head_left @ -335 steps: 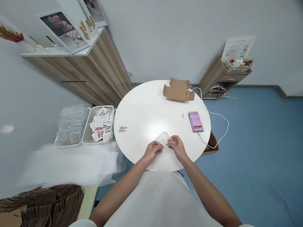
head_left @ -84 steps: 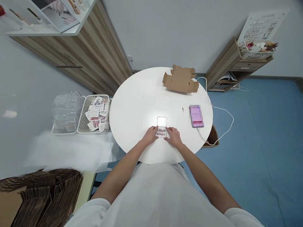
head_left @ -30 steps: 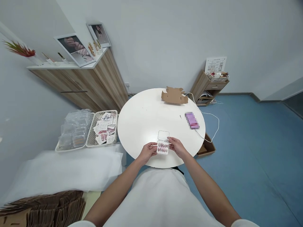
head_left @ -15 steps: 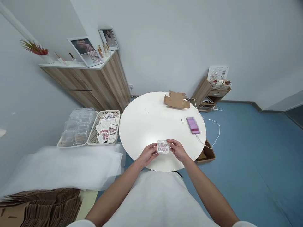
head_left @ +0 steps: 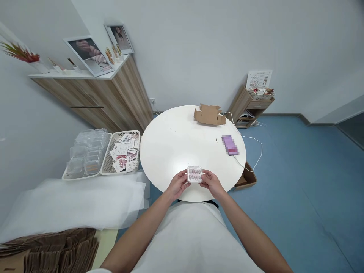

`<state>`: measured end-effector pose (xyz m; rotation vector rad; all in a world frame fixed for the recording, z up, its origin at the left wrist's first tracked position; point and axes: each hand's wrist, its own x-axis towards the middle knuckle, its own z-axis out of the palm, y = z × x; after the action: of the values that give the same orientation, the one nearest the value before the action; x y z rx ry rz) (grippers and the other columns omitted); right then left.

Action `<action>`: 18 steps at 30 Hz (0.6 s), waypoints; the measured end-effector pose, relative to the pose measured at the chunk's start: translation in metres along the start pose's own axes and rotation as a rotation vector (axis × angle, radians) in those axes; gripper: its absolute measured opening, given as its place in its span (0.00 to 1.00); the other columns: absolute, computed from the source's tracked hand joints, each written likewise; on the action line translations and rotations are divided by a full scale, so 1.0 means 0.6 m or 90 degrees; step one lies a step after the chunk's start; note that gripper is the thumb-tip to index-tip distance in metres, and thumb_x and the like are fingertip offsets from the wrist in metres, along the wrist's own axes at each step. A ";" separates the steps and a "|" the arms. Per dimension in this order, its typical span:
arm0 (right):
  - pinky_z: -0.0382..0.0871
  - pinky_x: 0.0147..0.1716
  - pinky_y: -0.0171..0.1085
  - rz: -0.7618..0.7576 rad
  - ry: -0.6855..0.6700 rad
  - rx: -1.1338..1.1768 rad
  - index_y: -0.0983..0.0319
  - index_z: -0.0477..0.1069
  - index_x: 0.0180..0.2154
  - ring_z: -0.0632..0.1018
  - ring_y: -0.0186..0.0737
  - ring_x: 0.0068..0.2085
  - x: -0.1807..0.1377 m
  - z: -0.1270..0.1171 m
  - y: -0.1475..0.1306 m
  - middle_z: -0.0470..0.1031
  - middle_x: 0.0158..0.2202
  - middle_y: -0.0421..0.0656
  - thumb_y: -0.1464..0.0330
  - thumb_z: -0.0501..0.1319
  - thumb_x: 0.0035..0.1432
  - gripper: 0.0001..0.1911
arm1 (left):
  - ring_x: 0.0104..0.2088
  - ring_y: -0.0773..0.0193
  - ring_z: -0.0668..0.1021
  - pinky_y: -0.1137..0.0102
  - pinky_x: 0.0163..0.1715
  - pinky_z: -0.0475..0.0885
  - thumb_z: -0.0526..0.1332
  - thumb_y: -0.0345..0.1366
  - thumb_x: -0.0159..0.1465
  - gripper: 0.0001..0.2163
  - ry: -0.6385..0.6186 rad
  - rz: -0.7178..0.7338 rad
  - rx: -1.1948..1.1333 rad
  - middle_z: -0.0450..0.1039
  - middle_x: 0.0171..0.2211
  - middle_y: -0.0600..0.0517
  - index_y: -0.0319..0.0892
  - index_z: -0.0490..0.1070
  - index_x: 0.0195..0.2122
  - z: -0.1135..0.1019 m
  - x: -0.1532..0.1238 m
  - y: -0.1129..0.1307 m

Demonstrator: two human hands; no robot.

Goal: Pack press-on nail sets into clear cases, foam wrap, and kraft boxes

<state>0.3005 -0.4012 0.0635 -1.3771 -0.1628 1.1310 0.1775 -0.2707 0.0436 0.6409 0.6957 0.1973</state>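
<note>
Between my hands is a small clear plastic box of press-on nails (head_left: 195, 174), with two rows of pinkish nails showing through it. My left hand (head_left: 178, 185) grips its left edge with thumb and fingers. On the right edge, my right hand (head_left: 212, 182) is closed around the box, the thumb near its front corner. The box is held above the near part of the white round table (head_left: 167, 151). At the table's far side stands an unfolded brown cardboard box (head_left: 209, 115).
A pixelated purple rectangle (head_left: 230, 145) lies on the table's right, near a white cable (head_left: 261, 151). To the left are a basket of nail cards (head_left: 106, 165), a basket of clear cases (head_left: 85, 155), white sheets (head_left: 76, 204) and stacked brown cardboard (head_left: 59, 250). An open carton (head_left: 247, 180) sits on the floor.
The view has shifted slightly. My right hand has moved from the upper right corner of the box down to its lower right side; my left hand keeps its grip.
</note>
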 end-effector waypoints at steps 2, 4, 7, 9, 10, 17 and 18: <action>0.70 0.34 0.38 0.002 0.005 -0.003 0.58 0.66 0.40 0.74 0.35 0.31 0.000 -0.006 -0.001 0.72 0.33 0.42 0.62 0.64 0.43 0.20 | 0.33 0.69 0.73 0.73 0.33 0.69 0.62 0.35 0.53 0.13 -0.004 0.004 -0.008 0.71 0.37 0.49 0.43 0.68 0.41 0.009 0.000 -0.002; 0.70 0.34 0.38 0.001 0.002 -0.006 0.59 0.65 0.41 0.74 0.35 0.31 0.002 -0.014 -0.005 0.72 0.34 0.42 0.61 0.64 0.43 0.21 | 0.33 0.69 0.73 0.72 0.33 0.69 0.61 0.37 0.54 0.12 -0.007 0.012 -0.007 0.70 0.37 0.50 0.44 0.68 0.41 0.019 -0.002 -0.003; 0.70 0.34 0.39 -0.009 -0.006 -0.003 0.59 0.65 0.41 0.74 0.36 0.33 0.009 -0.028 -0.013 0.72 0.35 0.42 0.61 0.64 0.42 0.21 | 0.32 0.70 0.72 0.72 0.33 0.68 0.61 0.38 0.54 0.14 -0.003 0.015 0.039 0.69 0.36 0.50 0.45 0.67 0.42 0.031 -0.006 -0.004; 0.70 0.34 0.38 -0.011 -0.008 -0.011 0.59 0.65 0.40 0.74 0.36 0.34 0.015 -0.038 -0.019 0.71 0.35 0.42 0.61 0.64 0.42 0.21 | 0.30 0.71 0.71 0.72 0.32 0.68 0.62 0.39 0.52 0.16 0.007 0.015 0.090 0.69 0.33 0.50 0.43 0.67 0.43 0.036 -0.007 -0.006; 0.70 0.34 0.38 -0.009 -0.008 -0.021 0.59 0.66 0.40 0.74 0.36 0.35 0.017 -0.042 -0.022 0.71 0.35 0.42 0.61 0.64 0.42 0.21 | 0.28 0.71 0.71 0.72 0.32 0.68 0.63 0.39 0.51 0.17 0.015 0.019 0.116 0.69 0.31 0.51 0.42 0.67 0.42 0.038 -0.007 -0.008; 0.70 0.33 0.38 0.012 -0.012 -0.077 0.59 0.66 0.37 0.74 0.38 0.35 0.037 -0.070 -0.042 0.71 0.35 0.43 0.61 0.64 0.40 0.20 | 0.29 0.68 0.72 0.69 0.34 0.67 0.61 0.45 0.51 0.15 0.070 0.069 0.277 0.69 0.29 0.50 0.38 0.70 0.34 0.056 0.014 -0.019; 0.70 0.33 0.38 0.015 -0.018 -0.081 0.59 0.66 0.37 0.74 0.38 0.35 0.040 -0.074 -0.045 0.72 0.35 0.43 0.61 0.64 0.40 0.20 | 0.31 0.67 0.72 0.69 0.35 0.67 0.61 0.45 0.51 0.15 0.074 0.075 0.290 0.70 0.30 0.49 0.39 0.70 0.34 0.060 0.018 -0.020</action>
<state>0.3569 -0.4088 0.0616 -1.4796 -0.2429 1.1763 0.2085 -0.2937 0.0518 1.1146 0.8242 0.1870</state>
